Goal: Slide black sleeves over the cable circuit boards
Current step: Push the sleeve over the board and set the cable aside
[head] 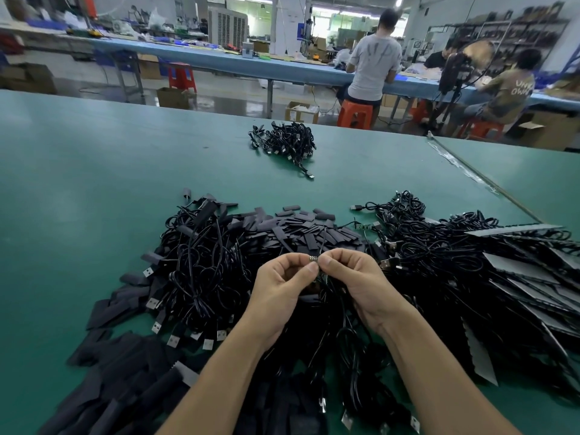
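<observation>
Tiny circuit board (314, 258) (partly hidden) above black sleeves (309, 229).

The green table top (94, 183) is showing smooth with a soft sheen; the cables (201, 268) are gleaming in glossy black plastic, their USB plugs (153, 303) glinting bare metal. The sleeves (301, 221) are looking dull and matt, and the circuit board (314, 258) is catching light, possibly off metal parts.
</observation>
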`<state>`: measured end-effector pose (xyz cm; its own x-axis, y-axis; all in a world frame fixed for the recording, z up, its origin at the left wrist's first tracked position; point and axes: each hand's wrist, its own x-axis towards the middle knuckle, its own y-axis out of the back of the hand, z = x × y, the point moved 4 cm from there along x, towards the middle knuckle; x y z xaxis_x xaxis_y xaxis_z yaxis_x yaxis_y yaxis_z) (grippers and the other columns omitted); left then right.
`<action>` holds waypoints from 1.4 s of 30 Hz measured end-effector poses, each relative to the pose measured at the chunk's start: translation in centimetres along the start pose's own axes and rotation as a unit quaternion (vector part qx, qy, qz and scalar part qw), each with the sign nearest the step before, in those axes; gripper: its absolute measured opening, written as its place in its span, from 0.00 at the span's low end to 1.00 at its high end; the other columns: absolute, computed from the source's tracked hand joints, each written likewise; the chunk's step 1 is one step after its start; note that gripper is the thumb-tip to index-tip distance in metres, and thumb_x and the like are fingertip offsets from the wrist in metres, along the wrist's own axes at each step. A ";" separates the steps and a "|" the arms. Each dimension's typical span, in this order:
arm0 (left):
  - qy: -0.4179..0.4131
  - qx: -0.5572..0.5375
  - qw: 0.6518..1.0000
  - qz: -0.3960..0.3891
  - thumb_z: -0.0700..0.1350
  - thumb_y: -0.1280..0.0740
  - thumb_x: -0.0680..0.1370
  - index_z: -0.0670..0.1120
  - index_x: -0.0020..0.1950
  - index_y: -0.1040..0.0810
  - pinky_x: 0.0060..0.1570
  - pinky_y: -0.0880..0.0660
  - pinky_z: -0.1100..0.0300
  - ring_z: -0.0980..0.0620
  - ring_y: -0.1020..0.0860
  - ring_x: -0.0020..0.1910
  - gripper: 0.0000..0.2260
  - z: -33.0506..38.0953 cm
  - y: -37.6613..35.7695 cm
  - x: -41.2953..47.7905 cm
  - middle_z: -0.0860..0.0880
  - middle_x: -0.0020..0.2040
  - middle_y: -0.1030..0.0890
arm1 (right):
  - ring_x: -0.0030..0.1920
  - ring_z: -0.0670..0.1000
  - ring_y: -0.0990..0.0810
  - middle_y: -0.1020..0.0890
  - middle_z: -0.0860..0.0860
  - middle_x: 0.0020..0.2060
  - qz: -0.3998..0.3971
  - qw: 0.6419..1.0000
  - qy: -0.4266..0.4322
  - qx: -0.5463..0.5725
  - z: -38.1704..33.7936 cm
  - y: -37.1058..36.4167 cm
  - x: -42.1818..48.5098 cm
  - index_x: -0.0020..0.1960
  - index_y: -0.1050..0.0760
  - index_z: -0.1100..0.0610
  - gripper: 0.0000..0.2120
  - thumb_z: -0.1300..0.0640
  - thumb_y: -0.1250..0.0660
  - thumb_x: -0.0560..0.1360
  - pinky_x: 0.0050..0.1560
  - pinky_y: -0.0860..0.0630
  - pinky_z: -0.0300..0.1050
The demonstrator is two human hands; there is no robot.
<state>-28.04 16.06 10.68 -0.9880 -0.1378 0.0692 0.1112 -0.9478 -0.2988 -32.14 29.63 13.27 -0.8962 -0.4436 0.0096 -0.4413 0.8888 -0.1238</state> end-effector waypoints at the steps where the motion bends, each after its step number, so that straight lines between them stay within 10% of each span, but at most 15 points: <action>1: -0.001 0.007 1.000 -0.002 0.39 0.29 0.78 0.46 0.48 0.17 0.48 0.21 0.60 0.52 0.20 0.44 0.02 0.0 0.1 0.0 0.48 0.42 0.16 | 0.43 0.50 0.18 0.16 0.55 0.40 0.004 1.000 0.002 -0.002 0.0 0.0 0.1 0.43 0.17 0.57 0.05 0.55 0.27 0.71 0.47 0.21 0.40; 10: -0.007 -0.005 1.000 -0.006 0.57 0.22 0.70 0.50 0.44 0.15 0.51 0.20 0.55 0.51 0.20 0.44 0.11 0.4 0.0 -0.1 0.48 0.42 0.17 | 0.43 0.52 0.18 0.16 0.56 0.40 -0.009 1.000 -0.007 0.013 0.2 -0.4 0.2 0.43 0.17 0.56 0.04 0.55 0.28 0.73 0.45 0.20 0.41; 27: 0.057 -0.147 0.987 0.014 0.48 0.25 0.68 0.46 0.39 0.15 0.31 0.21 0.57 0.51 0.18 0.35 0.06 0.2 -0.3 0.2 0.46 0.38 0.16 | 0.40 0.55 0.17 0.17 0.59 0.42 0.002 0.983 -0.079 0.168 0.9 -1.7 -0.1 0.51 0.19 0.62 0.10 0.57 0.29 0.73 0.42 0.17 0.52; 33: -0.001 -0.226 0.972 0.067 0.47 0.34 0.77 0.45 0.42 0.22 0.40 0.18 0.55 0.49 0.18 0.34 0.08 1.6 0.5 -0.1 0.47 0.35 0.19 | 0.40 0.52 0.20 0.18 0.51 0.36 0.208 0.976 -0.053 0.023 -0.7 2.6 -0.8 0.41 0.16 0.54 0.04 0.54 0.28 0.72 0.49 0.19 0.53; 37: -0.143 -0.151 0.971 0.119 0.48 0.36 0.79 0.48 0.45 0.25 0.29 0.24 0.62 0.55 0.26 0.25 0.05 5.4 0.6 -1.3 0.51 0.32 0.24 | 0.46 0.51 0.22 0.20 0.42 0.37 0.375 0.847 -0.031 -0.375 -3.0 5.5 -2.0 0.44 0.22 0.48 0.04 0.51 0.31 0.78 0.54 0.34 0.53; 42: -0.381 0.076 0.892 0.231 0.49 0.36 0.82 0.56 0.49 0.22 0.29 0.30 0.67 0.60 0.29 0.28 0.04 10.8 0.3 -3.6 0.57 0.34 0.25 | 0.54 0.52 0.27 0.23 0.47 0.47 0.366 0.699 -0.001 -0.614 -3.6 4.1 -1.8 0.54 0.23 0.47 0.10 0.60 0.34 0.77 0.55 0.41 0.52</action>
<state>-23.31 13.17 20.66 -0.4810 -0.6238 0.6160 0.5579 -0.7598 -0.3337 -32.50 34.51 16.34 -0.9032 0.1836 0.3881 0.4277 0.3058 0.8507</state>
